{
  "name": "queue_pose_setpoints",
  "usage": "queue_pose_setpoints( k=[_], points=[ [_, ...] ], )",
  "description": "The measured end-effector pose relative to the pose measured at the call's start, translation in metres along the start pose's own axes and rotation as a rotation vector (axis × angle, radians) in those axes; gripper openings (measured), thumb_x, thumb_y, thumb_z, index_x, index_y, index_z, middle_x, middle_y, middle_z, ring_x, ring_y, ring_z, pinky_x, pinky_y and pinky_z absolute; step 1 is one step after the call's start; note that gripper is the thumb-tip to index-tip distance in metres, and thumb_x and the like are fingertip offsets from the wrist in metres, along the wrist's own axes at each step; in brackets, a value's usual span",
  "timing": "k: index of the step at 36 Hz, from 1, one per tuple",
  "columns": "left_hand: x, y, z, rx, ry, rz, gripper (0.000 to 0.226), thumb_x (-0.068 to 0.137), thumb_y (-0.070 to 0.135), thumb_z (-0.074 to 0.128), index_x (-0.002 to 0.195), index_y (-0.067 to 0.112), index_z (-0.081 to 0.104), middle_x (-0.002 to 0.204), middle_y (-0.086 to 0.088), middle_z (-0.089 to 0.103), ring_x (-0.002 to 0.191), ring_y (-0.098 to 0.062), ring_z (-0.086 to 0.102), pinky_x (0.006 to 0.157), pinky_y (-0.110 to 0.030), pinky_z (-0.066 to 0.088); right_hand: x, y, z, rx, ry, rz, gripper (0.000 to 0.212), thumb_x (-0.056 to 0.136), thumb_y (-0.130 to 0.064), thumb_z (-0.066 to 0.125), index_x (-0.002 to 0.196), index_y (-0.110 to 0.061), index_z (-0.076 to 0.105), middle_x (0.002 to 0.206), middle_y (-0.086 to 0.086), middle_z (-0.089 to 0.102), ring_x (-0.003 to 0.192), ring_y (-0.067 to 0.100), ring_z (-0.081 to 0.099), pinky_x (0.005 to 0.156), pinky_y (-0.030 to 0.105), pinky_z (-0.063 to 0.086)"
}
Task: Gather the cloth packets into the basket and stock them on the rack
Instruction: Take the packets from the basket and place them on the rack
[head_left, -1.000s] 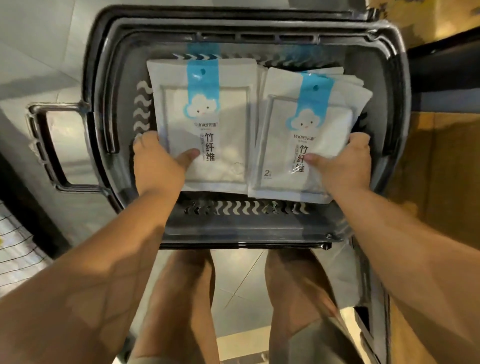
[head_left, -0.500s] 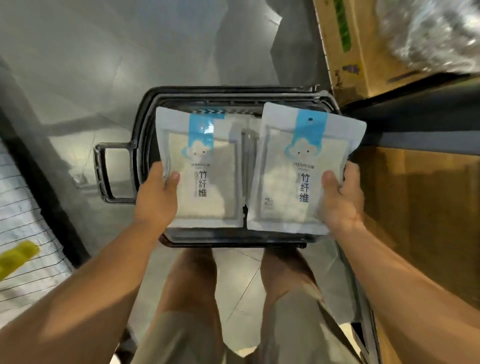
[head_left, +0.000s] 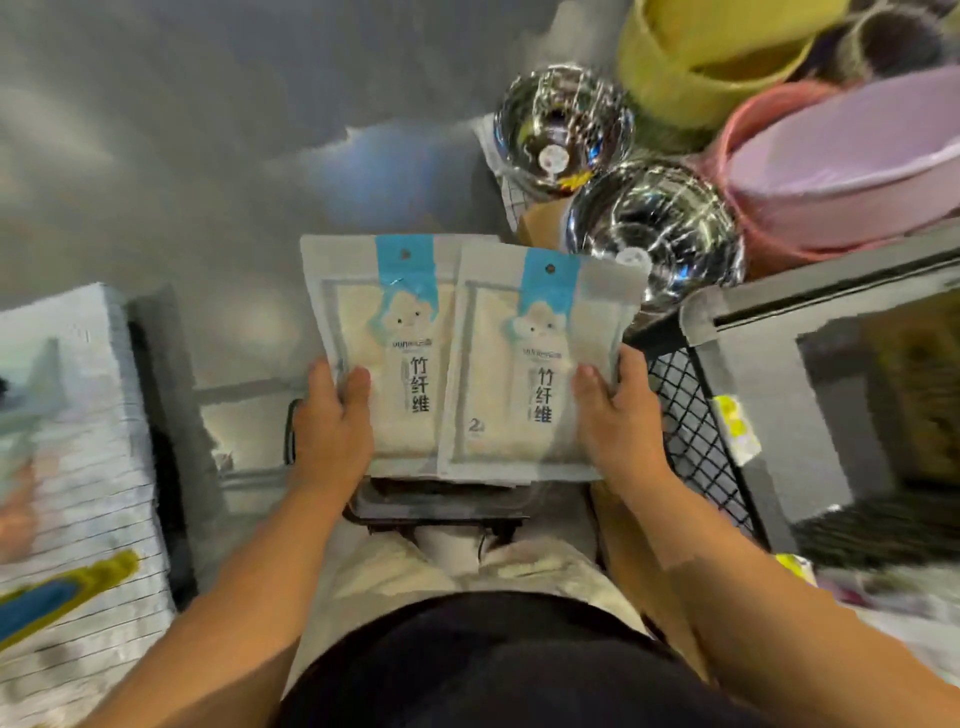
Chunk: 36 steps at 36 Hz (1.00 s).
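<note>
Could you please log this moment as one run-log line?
left grip: holds left packet | right grip: holds right packet | basket: under packets | rack: at right

The right packet bears three blue characters stacked down its middle, 竹纤维, and a pale "2" near its lower left corner. The small line of print just above the characters is too blurred to read. The left packet, tucked partly under the right packet's left edge, shows the same 竹纤维. The yellow tag to the right of the right packet is unreadable.
</note>
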<state>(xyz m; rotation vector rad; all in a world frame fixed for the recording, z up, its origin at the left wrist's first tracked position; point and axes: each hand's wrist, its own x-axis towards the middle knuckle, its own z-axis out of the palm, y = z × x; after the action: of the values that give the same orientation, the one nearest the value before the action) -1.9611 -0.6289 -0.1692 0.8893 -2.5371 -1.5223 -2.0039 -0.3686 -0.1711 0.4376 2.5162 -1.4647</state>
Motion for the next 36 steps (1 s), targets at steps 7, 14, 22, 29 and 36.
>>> queue_pose_setpoints(
  k=[7,14,22,29,36],
  points=[
    [-0.013,0.095,-0.022,-0.075,0.024,0.285,0.017,0.104,0.024,0.049,0.088,0.024,0.042,0.079,0.010,0.052,0.065,0.004,0.053,0.054,-0.023,0.043,-0.025,-0.074,-0.067,0.123,0.161,-0.106,0.014,0.101,-0.022,0.060,0.106,-0.030,0.050,0.095,-0.020,0.061,0.079,-0.017,0.059,0.064,0.012,0.048],
    [-0.005,0.176,-0.043,-0.206,-0.113,0.538,0.019,0.097,0.041,0.050,0.091,0.022,0.049,0.077,0.009,0.059,0.068,-0.004,0.058,0.062,-0.032,0.050,-0.059,-0.129,-0.114,0.353,0.337,-0.160,0.015,0.098,-0.025,0.065,0.106,-0.034,0.057,0.094,-0.019,0.071,0.083,-0.002,0.070,0.067,0.025,0.060],
    [-0.004,0.254,-0.028,-0.348,-0.403,0.696,0.013,0.102,0.029,0.055,0.089,0.030,0.052,0.079,0.022,0.066,0.072,0.003,0.061,0.061,-0.021,0.050,-0.112,-0.155,-0.168,0.526,0.643,-0.160,0.020,0.092,-0.025,0.072,0.109,-0.021,0.062,0.102,0.002,0.076,0.088,0.024,0.075,0.071,0.045,0.062],
    [-0.034,0.313,0.016,-0.492,-0.764,0.742,0.007,0.101,0.024,0.057,0.101,0.031,0.058,0.093,0.021,0.071,0.088,0.000,0.067,0.082,-0.032,0.056,-0.155,-0.156,-0.222,0.582,0.932,-0.188,0.023,0.090,-0.019,0.074,0.113,-0.020,0.068,0.100,0.004,0.078,0.090,0.027,0.076,0.077,0.049,0.061],
    [-0.061,0.359,0.086,-0.574,-1.126,0.683,0.038,0.095,0.048,0.059,0.128,0.030,0.057,0.127,-0.006,0.065,0.115,-0.028,0.065,0.089,-0.049,0.058,-0.190,-0.139,-0.276,0.683,1.104,-0.188,0.030,0.082,-0.023,0.073,0.112,-0.016,0.070,0.103,0.007,0.078,0.092,0.032,0.075,0.067,0.039,0.061]
  ],
)
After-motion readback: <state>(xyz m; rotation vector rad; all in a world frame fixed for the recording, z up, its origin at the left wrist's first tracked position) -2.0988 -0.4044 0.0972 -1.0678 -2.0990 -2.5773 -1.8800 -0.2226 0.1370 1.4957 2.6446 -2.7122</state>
